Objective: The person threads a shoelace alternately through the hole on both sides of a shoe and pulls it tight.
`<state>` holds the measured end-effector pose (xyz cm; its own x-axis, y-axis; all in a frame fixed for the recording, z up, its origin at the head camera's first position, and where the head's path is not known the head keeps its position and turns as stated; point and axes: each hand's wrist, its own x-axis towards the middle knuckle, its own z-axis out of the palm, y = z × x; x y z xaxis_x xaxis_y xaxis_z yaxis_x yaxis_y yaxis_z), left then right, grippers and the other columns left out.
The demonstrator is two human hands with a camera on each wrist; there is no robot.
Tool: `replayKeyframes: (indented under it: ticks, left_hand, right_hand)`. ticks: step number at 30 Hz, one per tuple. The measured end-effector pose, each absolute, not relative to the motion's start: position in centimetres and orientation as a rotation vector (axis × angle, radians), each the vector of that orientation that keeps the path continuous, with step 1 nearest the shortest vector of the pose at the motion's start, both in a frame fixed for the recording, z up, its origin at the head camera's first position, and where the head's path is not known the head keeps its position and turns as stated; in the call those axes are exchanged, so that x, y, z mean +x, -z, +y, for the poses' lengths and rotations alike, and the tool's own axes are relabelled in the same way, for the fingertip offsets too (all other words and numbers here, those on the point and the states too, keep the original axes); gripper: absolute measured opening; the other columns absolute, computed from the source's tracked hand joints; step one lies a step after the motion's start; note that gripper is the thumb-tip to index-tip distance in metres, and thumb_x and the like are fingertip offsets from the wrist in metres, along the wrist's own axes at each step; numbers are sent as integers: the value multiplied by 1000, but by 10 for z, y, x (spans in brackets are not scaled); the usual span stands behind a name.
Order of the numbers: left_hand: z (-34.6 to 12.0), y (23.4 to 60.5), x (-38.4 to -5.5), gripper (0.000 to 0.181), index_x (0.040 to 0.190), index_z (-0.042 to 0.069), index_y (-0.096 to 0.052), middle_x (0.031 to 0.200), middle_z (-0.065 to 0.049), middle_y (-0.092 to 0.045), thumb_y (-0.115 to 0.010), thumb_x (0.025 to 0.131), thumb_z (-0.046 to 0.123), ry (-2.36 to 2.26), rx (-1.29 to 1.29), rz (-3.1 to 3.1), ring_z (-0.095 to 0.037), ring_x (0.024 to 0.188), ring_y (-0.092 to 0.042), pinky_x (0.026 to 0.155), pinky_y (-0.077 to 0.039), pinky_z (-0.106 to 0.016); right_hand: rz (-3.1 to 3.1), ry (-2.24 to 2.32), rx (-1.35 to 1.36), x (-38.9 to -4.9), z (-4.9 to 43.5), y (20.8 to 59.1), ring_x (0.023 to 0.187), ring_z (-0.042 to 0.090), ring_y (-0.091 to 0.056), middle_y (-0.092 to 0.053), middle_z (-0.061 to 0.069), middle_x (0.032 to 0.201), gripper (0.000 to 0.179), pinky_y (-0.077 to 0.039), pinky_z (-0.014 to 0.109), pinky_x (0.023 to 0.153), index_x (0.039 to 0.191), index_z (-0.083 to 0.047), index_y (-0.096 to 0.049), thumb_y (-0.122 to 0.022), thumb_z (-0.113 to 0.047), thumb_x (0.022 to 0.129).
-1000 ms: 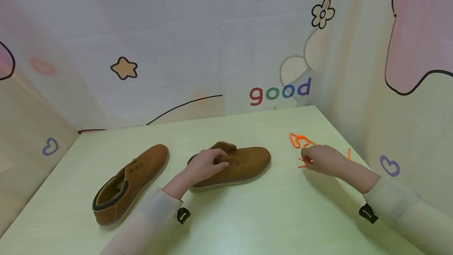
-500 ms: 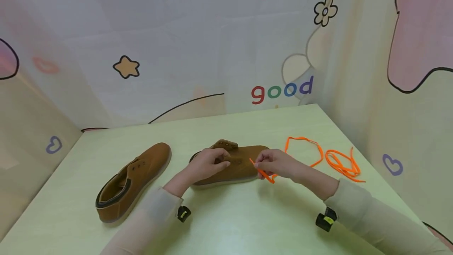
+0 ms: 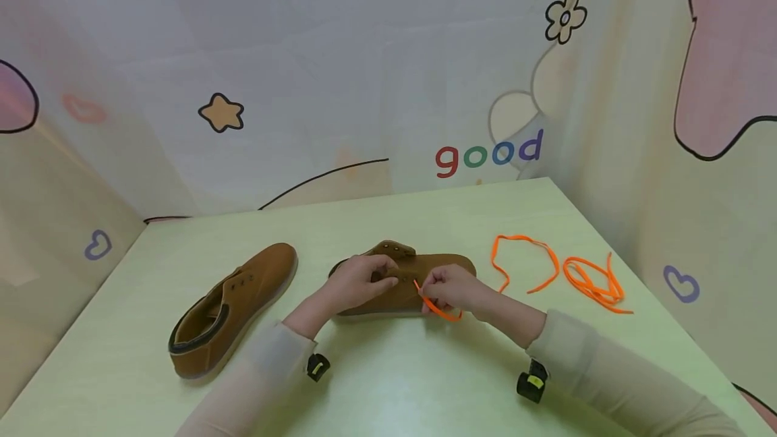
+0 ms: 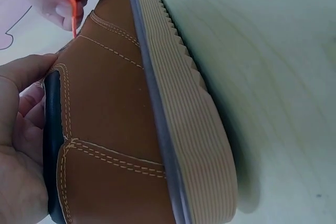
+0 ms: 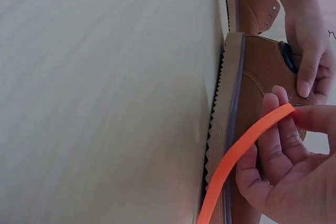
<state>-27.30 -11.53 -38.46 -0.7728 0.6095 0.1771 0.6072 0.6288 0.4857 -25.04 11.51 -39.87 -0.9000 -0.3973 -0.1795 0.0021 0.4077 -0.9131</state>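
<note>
Orange lace (image 5: 228,162) is pinched between the thumb and fingers of the right hand (image 3: 455,286), a short tip poking past them beside the eyelets of a brown shoe (image 3: 388,301). Whether that tip has entered a hole cannot be told; fingers cover the spot in the head and right wrist views. The left hand (image 3: 358,280) grips this shoe by its upper edge, thumb outside, the other fingers partly hidden behind the dark collar. Part of the shoe lies under both hands, and the left wrist view cuts off its heel. Further right, a loose orange loop (image 3: 551,255) passes out of sight behind the right hand, so its link with the held piece is unclear; beside it lies a tangled orange bundle (image 3: 597,294). A second brown shoe (image 3: 238,309) stands apart on the left of the pale table (image 3: 388,369).

Half a second ago the right hand was nearer the toe; it has since moved in toward the left hand, bringing the lace tip to the eyelets. The left hand's grip looks unchanged.
</note>
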Motion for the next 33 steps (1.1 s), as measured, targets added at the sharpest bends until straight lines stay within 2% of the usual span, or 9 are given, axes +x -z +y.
replayKeyframes:
  ticks: [5,10,13,17,20,23,29,33]
  left_hand:
    - [-117,386,-271,16,110,6,-71,94,-6,-75,-68,99,17,-835,1061,2833,-9,78,-60,73,-49,-22]
    - [-118,386,-269,17,111,7,-71,93,-4,-73,-67,98,18,-849,1033,2823,-7,75,-55,71,-47,-22]
    - [-120,386,-267,18,112,8,-71,91,-4,-72,-67,99,19,-858,1012,2811,-6,71,-51,69,-45,-20]
    - [-120,386,-266,17,111,7,-71,89,-4,-70,-67,99,18,-867,1025,2802,-5,68,-48,67,-43,-19]
    - [-119,386,-266,16,110,7,-70,88,-4,-70,-67,99,17,-868,1035,2803,-5,68,-48,66,-42,-19]
    - [-119,386,-266,15,109,7,-70,88,-3,-70,-68,98,18,-860,1050,2811,-5,70,-49,67,-43,-18]
    - [-119,386,-268,15,110,7,-70,87,-3,-70,-68,98,17,-856,1102,2820,-4,69,-49,68,-44,-18]
    - [-118,384,-268,14,109,7,-70,85,-3,-69,-68,98,16,-858,1122,2814,-3,69,-48,67,-43,-18]
  right_hand:
    - [2286,1513,-294,-248,111,402,64,11,-67,-74,1,73,14,-51,23,64,92,3,-64,-57,-8,98]
    - [2286,1575,-223,-252,107,402,60,10,-70,-76,5,76,14,-51,23,57,104,2,-56,-58,-11,101]
    - [2273,1549,-237,-256,106,403,63,12,-72,-77,8,82,28,-52,24,58,122,6,-53,-59,-13,102]
    - [2219,1470,-312,-261,108,403,71,16,-76,-79,10,89,29,-56,27,65,125,6,-58,-57,-14,104]
    - [2114,1478,-349,-267,113,404,77,15,-77,-79,7,91,25,-59,29,72,122,5,-59,-55,-14,105]
    - [1987,1531,-337,-272,118,404,81,12,-76,-78,1,92,30,-60,31,79,127,4,-57,-52,-18,107]
    - [1957,1564,-277,-282,122,401,75,10,-74,-75,-4,83,25,-61,29,75,111,-2,-67,-57,-25,104]
    - [2033,1551,-216,-289,124,394,63,8,-67,-69,-4,71,27,-60,26,70,108,0,-72,-62,-24,100]
